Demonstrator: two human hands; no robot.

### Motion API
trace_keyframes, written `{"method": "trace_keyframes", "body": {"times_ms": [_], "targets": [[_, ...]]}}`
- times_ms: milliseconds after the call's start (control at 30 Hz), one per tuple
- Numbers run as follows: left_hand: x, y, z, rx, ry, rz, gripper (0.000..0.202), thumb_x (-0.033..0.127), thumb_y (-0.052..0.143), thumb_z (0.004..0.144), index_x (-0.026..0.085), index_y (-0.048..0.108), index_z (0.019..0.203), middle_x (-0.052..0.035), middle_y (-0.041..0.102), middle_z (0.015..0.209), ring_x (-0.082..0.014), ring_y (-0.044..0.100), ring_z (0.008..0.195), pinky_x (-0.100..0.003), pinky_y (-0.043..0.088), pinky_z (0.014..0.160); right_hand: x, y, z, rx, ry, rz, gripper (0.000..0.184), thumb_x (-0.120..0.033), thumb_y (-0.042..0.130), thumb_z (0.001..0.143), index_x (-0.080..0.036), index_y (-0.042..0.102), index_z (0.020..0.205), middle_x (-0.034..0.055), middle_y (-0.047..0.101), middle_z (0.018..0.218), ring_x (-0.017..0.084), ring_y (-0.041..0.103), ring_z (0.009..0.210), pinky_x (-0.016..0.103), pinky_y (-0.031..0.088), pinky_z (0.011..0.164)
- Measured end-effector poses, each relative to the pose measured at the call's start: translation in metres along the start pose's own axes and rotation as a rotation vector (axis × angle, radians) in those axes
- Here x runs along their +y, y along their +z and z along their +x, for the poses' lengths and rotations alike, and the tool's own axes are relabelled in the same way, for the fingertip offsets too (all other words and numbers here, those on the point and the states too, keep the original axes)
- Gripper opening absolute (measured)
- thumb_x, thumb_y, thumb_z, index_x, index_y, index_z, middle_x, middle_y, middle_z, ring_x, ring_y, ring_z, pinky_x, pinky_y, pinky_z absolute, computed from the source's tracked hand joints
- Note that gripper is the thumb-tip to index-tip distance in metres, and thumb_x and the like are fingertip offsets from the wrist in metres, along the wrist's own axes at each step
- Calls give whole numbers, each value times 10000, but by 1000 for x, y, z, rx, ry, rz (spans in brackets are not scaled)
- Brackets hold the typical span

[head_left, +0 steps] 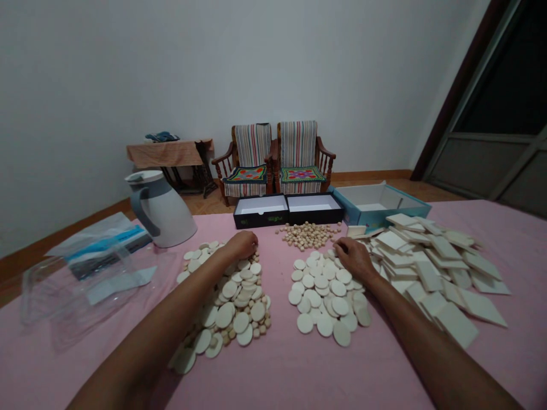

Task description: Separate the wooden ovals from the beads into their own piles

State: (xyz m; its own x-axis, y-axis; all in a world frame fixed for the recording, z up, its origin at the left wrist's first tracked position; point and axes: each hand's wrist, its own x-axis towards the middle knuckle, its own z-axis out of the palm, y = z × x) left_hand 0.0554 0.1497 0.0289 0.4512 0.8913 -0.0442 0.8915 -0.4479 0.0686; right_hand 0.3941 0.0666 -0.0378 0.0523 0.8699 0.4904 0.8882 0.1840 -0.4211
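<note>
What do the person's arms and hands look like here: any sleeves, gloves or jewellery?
Both are bare. The left hand and right hand wear no gloves, and no ring shows. The left forearm and right forearm carry no sleeve, watch or bracelet up to the picture's edge.

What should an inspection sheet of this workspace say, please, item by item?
Surface: pink cloth over the table.
Job's things: left disc pile and right disc pile, both pale.
Clutter: small pegs, square tiles, white jug, plastic bags, black boxes, blue box.
Hands: left hand rests on the left pile's far end and right hand on the right pile's; grip unclear.
Cables: nothing seen.
Surroundings: striped armchairs, side table, white wall.
</note>
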Motion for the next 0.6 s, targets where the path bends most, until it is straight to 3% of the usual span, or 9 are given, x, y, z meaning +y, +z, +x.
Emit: {"method": "trace_keyframes", "body": {"times_ms": [100,200,333,400,467,600], "targets": [[6,0,3,9,-27,6,128,287,657,804,162,683,813,-64,706,858,-189,656,853,-324,488,811,0,0,0,6,2,-7,243,-300,435,833,-178,634,767,66,656,779,188,569,719,283,375,668],[14,-4,7,80,-33,-21,86,228,704,719,162,702,773,-78,711,814,-218,666,849,-292,493,778,1,1,0,7,5,-11,237,-301,436,829,-180,633,773,65,654,774,188,571,718,281,376,663],[22,-18,12,242,11,-97,326,226,568,818,170,649,1129,-89,670,1128,-186,644,959,-252,489,824,2,2,0,7,5,-3,238,-303,433,833,-181,633,787,66,657,791,190,577,739,280,383,678],[18,-25,11,280,20,-118,369,232,504,861,171,600,1212,-84,642,1193,-174,630,995,-252,485,847,2,2,0,5,5,-1,238,-303,433,834,-180,631,786,67,656,795,189,576,740,280,383,680],[10,-29,8,241,21,-118,310,224,526,837,171,662,1110,-68,694,1079,-176,646,931,-245,493,803,2,2,0,2,5,0,232,-300,436,832,-181,629,784,66,655,794,187,575,734,278,380,674],[-11,-26,-3,68,12,-83,167,163,652,661,204,737,799,-16,734,778,-158,657,712,-197,473,645,1,1,1,-6,6,-4,228,-295,437,829,-181,625,771,65,654,789,189,572,728,282,376,668]]}}
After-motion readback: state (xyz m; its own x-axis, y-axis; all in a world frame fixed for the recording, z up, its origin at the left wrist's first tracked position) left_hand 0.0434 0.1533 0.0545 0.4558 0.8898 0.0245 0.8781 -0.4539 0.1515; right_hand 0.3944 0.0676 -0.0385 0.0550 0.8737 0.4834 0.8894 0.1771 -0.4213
